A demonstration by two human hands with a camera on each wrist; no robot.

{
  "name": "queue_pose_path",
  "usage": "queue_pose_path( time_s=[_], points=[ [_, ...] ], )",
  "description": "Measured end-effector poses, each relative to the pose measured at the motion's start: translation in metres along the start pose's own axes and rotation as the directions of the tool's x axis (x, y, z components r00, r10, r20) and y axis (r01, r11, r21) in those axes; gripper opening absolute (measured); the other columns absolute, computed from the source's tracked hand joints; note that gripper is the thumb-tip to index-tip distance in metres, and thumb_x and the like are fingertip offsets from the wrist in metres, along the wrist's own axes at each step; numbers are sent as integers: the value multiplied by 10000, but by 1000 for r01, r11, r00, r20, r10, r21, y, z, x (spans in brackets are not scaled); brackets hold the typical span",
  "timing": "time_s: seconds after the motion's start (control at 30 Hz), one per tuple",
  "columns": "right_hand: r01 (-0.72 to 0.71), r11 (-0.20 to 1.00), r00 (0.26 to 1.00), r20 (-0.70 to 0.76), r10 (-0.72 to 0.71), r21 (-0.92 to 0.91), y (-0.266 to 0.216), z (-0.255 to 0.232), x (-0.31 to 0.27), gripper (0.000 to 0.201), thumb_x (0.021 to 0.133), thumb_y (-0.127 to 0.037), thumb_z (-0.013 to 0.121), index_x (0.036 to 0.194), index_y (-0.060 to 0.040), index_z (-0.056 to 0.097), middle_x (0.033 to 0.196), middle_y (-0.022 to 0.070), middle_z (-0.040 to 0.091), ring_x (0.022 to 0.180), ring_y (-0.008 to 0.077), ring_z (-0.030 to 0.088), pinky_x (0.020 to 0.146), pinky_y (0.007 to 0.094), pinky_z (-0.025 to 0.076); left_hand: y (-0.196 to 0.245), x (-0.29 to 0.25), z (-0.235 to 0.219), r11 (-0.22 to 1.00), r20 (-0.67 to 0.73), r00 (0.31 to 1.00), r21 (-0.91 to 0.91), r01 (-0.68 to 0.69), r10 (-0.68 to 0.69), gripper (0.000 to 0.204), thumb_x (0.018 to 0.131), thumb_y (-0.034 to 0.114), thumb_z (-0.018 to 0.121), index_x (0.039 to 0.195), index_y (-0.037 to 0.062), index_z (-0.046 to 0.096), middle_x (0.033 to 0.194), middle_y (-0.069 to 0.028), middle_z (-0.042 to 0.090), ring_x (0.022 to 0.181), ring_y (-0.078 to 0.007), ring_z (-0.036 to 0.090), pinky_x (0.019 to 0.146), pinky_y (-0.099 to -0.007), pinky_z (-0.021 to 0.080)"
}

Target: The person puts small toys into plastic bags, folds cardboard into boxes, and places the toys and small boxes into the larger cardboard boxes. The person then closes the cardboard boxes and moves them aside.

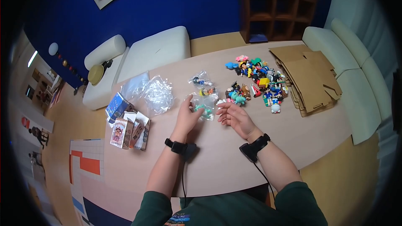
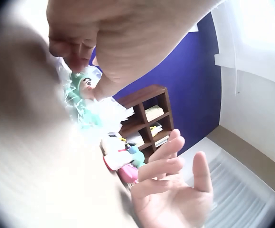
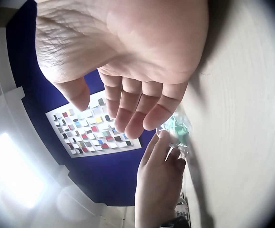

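Observation:
A green figure in a clear bag (image 1: 204, 111) lies on the table between the hands. My left hand (image 1: 188, 116) grips this bag; in the left wrist view its fingers and thumb (image 2: 110, 88) pinch the plastic beside the green figure (image 2: 83, 90). Just right of the bag, my right hand (image 1: 238, 121) is held with relaxed, slightly bent fingers and nothing in it; the right wrist view shows its palm and fingers (image 3: 144, 102). Two more bagged figures (image 1: 202, 80) lie beyond the left hand.
Many loose figures (image 1: 264, 81) are heaped at the right back, beside flattened cardboard (image 1: 307, 79). Clear empty bags (image 1: 157, 95) lie at the left, with printed boxes (image 1: 121, 133) nearer the left edge. Light sofas (image 1: 157, 52) stand beyond the table (image 1: 209, 159).

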State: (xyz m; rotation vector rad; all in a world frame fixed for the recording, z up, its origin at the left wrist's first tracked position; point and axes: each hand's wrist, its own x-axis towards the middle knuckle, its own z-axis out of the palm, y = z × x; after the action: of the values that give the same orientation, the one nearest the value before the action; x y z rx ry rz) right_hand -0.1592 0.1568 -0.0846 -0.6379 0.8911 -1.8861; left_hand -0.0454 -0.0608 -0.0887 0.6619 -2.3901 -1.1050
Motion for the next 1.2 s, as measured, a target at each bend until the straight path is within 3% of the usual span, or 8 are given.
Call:
queue_pose_path(
  time_s=[0.07,0.2,0.27,0.5,0.57,0.87,1.07,1.2],
  points=[
    [-32,999,999,35,32,20,3,-3,1,412,1042,-257,531,1392,-40,521,1191,75,645,1017,144,625,865,289,489,14,-12,-12,926,164,967,-294,238,-197,581,910,143,731,1419,-16,501,1039,-46,609,799,-121,572,731,-253,500],
    [-38,999,999,13,38,-26,8,-1,4,418,1041,-239,536,1411,-46,510,1206,64,641,1029,137,618,881,291,488,7,-28,-28,679,384,891,-589,438,-241,370,975,153,667,1305,10,578,1095,-50,645,868,-122,610,769,-252,512],
    [10,996,1000,-25,-12,-91,12,3,4,434,1049,-254,534,1428,-47,494,1261,64,628,1090,147,615,922,304,490,13,-41,-28,231,428,896,-866,444,-119,209,1032,172,590,1193,43,618,1127,-58,668,928,-117,643,789,-252,528],
    [-163,982,979,105,172,-92,5,13,1,457,1071,-307,508,1437,-36,473,1345,89,596,1199,191,604,940,353,517,3,-46,-13,421,446,880,-775,471,-163,195,1048,212,579,1124,41,637,1009,-6,663,908,-88,630,769,-241,509],
    [-153,980,985,-56,162,129,1,13,0,396,1068,-263,525,1377,-16,530,1285,94,625,1137,185,630,891,340,536,-3,-44,-16,702,315,938,-637,319,-141,187,1048,204,577,1089,38,654,977,-15,670,881,-97,640,776,-249,518],
    [-133,952,956,-288,50,-277,16,0,7,241,1037,-196,592,1138,4,679,1029,71,699,898,113,644,777,261,538,-2,-45,-25,438,270,942,-836,332,-198,201,1041,201,589,1096,21,657,968,-21,671,862,-82,620,773,-250,503],
    [-170,985,945,-289,153,-35,-7,28,5,188,997,-127,641,1109,16,690,994,69,719,798,91,645,709,232,518,-15,-45,-13,548,240,956,-784,293,-167,200,1054,194,560,1106,15,631,961,-64,679,849,-121,650,754,-280,541],
    [-256,936,963,-149,225,-240,1,9,4,140,976,-98,659,1085,-16,692,930,46,707,757,81,626,689,229,514,-9,-45,-12,606,216,963,-748,271,-164,209,1049,190,567,1153,17,620,965,-51,683,832,-111,648,753,-266,534]
  ],
)
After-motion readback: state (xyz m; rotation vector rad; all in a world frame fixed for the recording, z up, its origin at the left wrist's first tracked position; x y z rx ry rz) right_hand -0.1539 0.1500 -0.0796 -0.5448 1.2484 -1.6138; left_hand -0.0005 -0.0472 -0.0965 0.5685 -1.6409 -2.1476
